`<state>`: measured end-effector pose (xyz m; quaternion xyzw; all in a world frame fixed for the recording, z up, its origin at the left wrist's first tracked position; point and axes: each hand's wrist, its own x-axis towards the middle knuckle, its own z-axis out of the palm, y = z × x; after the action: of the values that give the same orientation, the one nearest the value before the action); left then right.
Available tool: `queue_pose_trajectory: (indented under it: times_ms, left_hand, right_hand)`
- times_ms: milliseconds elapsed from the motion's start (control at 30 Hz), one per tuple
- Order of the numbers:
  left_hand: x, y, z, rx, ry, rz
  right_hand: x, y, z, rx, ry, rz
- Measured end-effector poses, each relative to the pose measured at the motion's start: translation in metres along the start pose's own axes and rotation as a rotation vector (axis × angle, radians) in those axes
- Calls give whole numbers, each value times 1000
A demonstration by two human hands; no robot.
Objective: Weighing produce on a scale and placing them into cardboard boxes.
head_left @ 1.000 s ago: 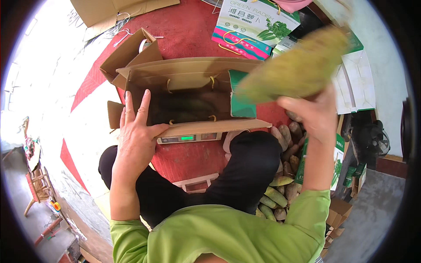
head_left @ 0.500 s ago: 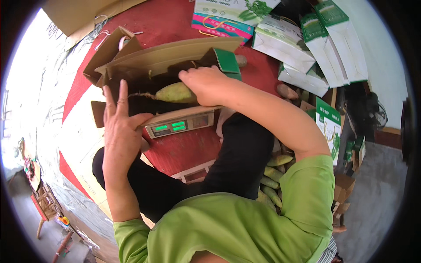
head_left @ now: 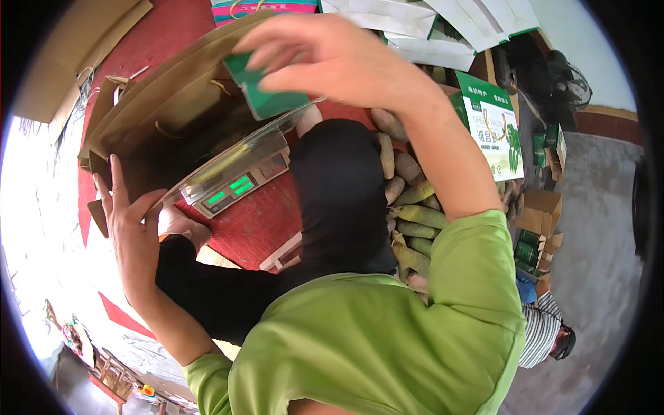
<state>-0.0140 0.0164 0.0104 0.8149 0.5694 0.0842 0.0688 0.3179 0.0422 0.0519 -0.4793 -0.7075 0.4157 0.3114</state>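
Note:
An open cardboard carton (head_left: 187,76) stands on a digital scale (head_left: 242,185) with a lit green display. My left hand (head_left: 135,228) rests at the carton's near left corner, its thumb and fingers spread along the edge. Over the right end, beside the carton's green flap (head_left: 266,93), my right hand (head_left: 325,59) is raised. Its fingers are loosely bent and apart, slightly blurred, with nothing visible in them. The carton's inside is dark. Only a yellow-green streak shows behind its near side, so I cannot make out the contents.
Green radishes (head_left: 415,218) lie piled right of my knee. A white-and-green gift box (head_left: 494,131) stands beyond them, near a black fan (head_left: 570,79). More white boxes (head_left: 429,52) lie at the far side. Another person in a striped shirt (head_left: 541,332) is at the lower right.
My right hand has let go of the green radish in the carton and lifted out above the green flap. My left hand stays at the carton's corner. The view has shifted.

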Motion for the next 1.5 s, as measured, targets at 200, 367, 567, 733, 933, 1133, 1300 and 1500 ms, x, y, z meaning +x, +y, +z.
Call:
queue_pose_trajectory:
  times_ms: [200, 367, 567, 733, 933, 1133, 1300, 1500]
  left_hand:
    - [3, 1, 6, -36, -20, 38]
    - [-1, -14, 8, 6, -17, 41]
    - [3, -14, 9, 19, -33, 65]
    - [5, -6, 7, -11, -55, 75]
    - [6, 1, 10, -59, -74, 74]
    - [4, 0, 8, -92, -65, 26]
    - [2, 6, 2, -92, -20, -19]
    - [0, 3, 2, -50, 27, -80]
  right_hand:
    - [-143, 133, -25, -27, 458, 397]
    - [-273, 261, 76, -483, 417, 718]
    - [-360, 267, 158, -434, 104, 1073]
    - [-383, 273, 139, -676, 142, 1303]
    - [-441, 337, 103, -328, 1173, 1587]
    - [-448, 373, 92, 74, 1687, 1558]
    - [-428, 372, 83, 159, 1528, 1807]
    - [-386, 342, 87, -81, 1472, 1667]
